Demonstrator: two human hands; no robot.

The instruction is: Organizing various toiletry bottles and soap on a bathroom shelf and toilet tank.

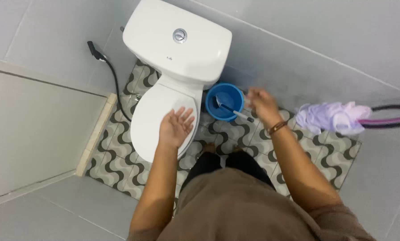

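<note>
Left hand (176,127) spread wide over the closed toilet lid (157,118); right hand (261,103), blurred, grip unclear, beside blue bucket (225,101)

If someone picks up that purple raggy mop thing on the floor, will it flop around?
Probably yes. The purple mop head looks like soft, bunched cloth strips, so they would likely dangle and sag. Its handle looks straight and stiff, so that part should hold its shape. It seems unlikely to roll.

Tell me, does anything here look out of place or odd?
Nothing looks spilled or broken. The toilet lid is shut, a scoop lies tilted in the blue bucket, and a purple cloth hangs bunched at the right.
</note>
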